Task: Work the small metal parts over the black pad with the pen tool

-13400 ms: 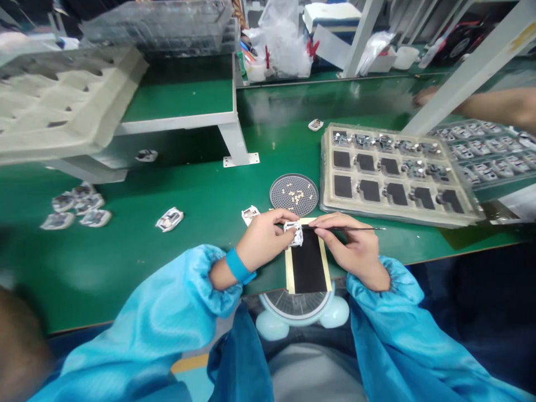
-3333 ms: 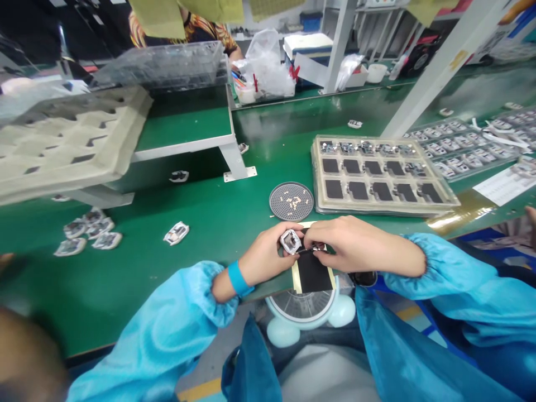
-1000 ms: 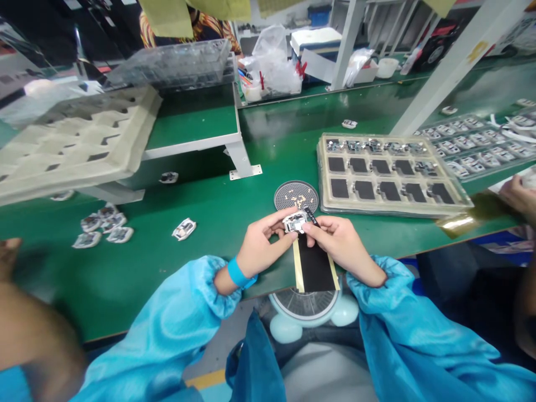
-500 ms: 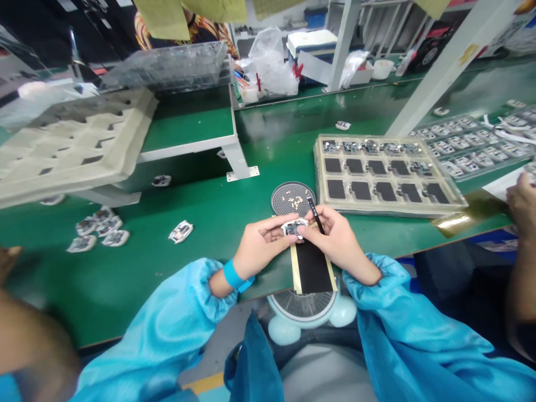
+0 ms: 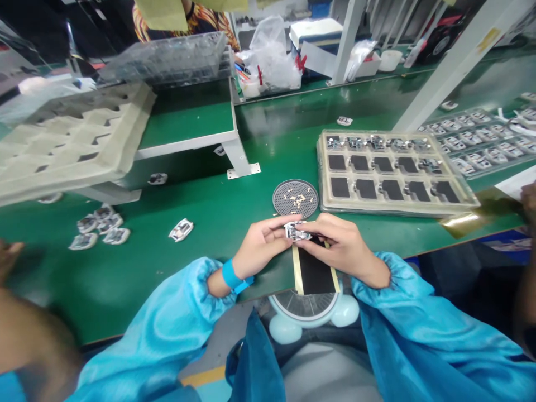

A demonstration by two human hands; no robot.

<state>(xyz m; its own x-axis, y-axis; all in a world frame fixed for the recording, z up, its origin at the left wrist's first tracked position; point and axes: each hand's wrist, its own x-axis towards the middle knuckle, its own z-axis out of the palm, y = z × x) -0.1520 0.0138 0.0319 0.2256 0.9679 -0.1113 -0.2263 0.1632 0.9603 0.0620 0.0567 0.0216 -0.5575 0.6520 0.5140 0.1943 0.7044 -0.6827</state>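
Fingers of my left hand [image 5: 263,243] pinch a small white-framed electronic part [image 5: 297,230] by its left side. Opposite, my right hand [image 5: 343,244] closes on its right side, thumb below and fingers above. The part shows a dark and silvery inside; its exact kind I cannot make out. Below my hands lies a black mat [image 5: 316,271] with yellow tape edges. Just beyond them is a round grey perforated dish [image 5: 288,190] with several tiny cream-coloured pieces in it. Whether my right hand also holds a black tool is hidden.
To the right stands a compartment tray [image 5: 402,215] with circuit boards and black pads. Several similar white-framed parts [image 5: 111,223] sit at the left, with a single one [image 5: 181,229] nearer. A metal-legged shelf [image 5: 188,125] carries a moulded tray [image 5: 75,151]. Another person's hand [image 5: 9,257] is at the left edge.
My right fingers have shifted over the part, and the black pen-like tool that stuck up from that hand no longer shows. The part appears turned, with a more silvery face visible.
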